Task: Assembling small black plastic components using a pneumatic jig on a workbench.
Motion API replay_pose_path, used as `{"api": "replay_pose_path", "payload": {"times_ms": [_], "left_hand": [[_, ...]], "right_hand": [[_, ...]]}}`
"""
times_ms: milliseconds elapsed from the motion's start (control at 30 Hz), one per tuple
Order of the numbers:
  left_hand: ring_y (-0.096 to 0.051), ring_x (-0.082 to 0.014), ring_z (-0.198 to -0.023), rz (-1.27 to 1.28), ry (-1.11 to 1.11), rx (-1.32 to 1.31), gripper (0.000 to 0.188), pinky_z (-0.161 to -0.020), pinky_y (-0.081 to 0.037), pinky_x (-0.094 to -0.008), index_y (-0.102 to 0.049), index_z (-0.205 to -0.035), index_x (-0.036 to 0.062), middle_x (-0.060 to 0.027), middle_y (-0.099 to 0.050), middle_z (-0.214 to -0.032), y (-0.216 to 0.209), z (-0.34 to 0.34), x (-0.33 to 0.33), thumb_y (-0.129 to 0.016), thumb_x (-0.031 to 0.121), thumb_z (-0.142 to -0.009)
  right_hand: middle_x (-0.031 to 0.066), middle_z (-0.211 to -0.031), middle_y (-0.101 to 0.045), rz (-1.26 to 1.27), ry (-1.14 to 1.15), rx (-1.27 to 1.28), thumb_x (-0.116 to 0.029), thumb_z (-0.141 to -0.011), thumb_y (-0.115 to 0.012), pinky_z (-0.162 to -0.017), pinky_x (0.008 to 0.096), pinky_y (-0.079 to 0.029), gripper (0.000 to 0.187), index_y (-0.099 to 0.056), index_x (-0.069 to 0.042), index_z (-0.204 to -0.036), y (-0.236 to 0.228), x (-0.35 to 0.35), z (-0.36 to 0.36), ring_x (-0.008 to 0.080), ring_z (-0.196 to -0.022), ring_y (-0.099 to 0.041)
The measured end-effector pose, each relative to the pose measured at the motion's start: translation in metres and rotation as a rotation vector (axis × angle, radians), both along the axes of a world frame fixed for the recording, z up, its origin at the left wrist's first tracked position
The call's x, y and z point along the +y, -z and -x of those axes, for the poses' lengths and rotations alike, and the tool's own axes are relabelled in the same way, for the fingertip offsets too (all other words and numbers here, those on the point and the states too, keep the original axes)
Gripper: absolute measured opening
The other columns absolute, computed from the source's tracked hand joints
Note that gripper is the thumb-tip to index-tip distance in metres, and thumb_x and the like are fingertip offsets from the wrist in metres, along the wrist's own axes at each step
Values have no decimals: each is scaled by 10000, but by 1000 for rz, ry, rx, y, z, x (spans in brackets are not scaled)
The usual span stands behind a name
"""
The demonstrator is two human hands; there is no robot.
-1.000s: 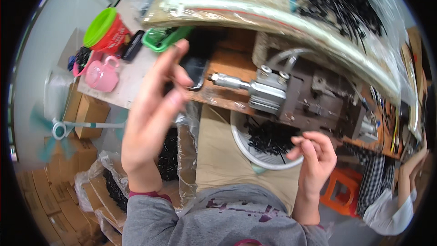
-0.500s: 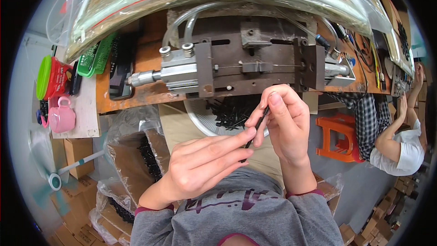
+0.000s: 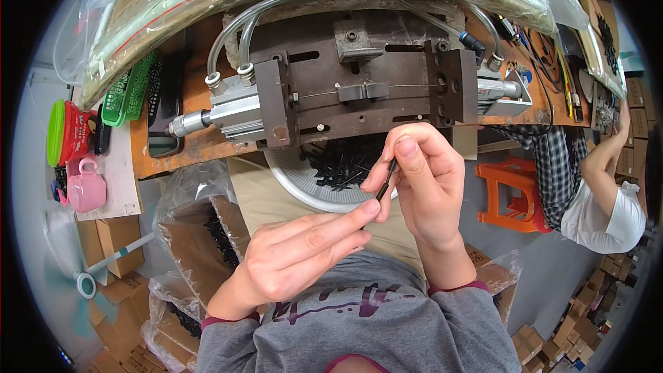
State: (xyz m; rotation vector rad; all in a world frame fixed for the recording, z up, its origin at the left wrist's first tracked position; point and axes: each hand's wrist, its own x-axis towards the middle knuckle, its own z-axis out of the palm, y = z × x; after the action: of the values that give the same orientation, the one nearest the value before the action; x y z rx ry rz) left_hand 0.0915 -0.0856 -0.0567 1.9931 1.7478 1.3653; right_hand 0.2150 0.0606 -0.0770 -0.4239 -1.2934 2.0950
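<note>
A slim black rod-like part slants between my two hands, above the lap and in front of the bench. My right hand pinches its upper end between thumb and fingertips. The fingers of my left hand are pressed together round its lower end, which they mostly hide. Just beyond the hands, a pale round basin holds a heap of similar black parts. Farther off, a dark metal fixture stands on the bench, with small grey blocks and a thin wire at its middle.
Silver air cylinders with clear hoses flank the fixture. At the left are a green basket, a pink cup and a fan. Boxes of black parts stand beside me. An orange stool and another person are at the right.
The whole view has swung slightly, so the fixture and basin appear farther left. The black part stays between both hands, whose fingertips have shifted a little on it. The other person's arms have moved.
</note>
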Motion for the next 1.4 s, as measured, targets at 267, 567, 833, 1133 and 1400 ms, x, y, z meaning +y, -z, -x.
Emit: {"api": "replay_pose_path", "payload": {"times_ms": [267, 567, 833, 1133, 1400], "left_hand": [[-722, -230, -807, 15, 8, -53, 287, -679, -609, -309, -748, -905, -42, -178, -714, -1116, 1, 1, 1, -831, 65, -651], [-726, -250, -803, 23, 43, -138, 302, -683, -605, -311, -741, -924, -36, -205, -708, -1119, 1, 4, 0, -835, 73, -658], [-725, -251, -804, 9, 56, -152, 308, -682, -604, -315, -736, -931, -39, -212, -704, -1126, 3, 3, 1, -834, 75, -662], [-719, -249, -853, 5, -38, 69, 297, -716, -600, -308, -749, -929, -36, -169, -701, -1148, 1, -1, 7, -816, 29, -647], [-708, -260, -868, -5, -241, 153, 323, -742, -580, -340, -703, -949, -44, -181, -676, -1203, 9, -4, 36, -801, 9, -645]], "right_hand": [[112, -824, -583, -115, -15, 3, -210, -1049, -497, -392, 248, -550, 276, -552, 49, -972, 0, -1, -2, 205, -671, -702], [140, -787, -612, -148, -62, 41, -210, -1049, -498, -397, 257, -552, 283, -548, 61, -987, 2, 1, -3, 222, -673, -708], [160, -825, -672, -78, -50, 79, -133, -1043, -501, -472, 248, -537, 200, -572, 54, -1040, 4, -2, -5, 184, -616, -686], [80, -865, -700, 59, -150, -65, -44, -967, -628, -531, 192, -467, 115, -654, 37, -1044, -4, 9, -9, 66, -624, -607], [62, -952, -690, -111, 39, -290, -17, -923, -674, -594, 194, -491, 222, -669, 34, -1139, -7, 9, -14, 52, -734, -612]]}}
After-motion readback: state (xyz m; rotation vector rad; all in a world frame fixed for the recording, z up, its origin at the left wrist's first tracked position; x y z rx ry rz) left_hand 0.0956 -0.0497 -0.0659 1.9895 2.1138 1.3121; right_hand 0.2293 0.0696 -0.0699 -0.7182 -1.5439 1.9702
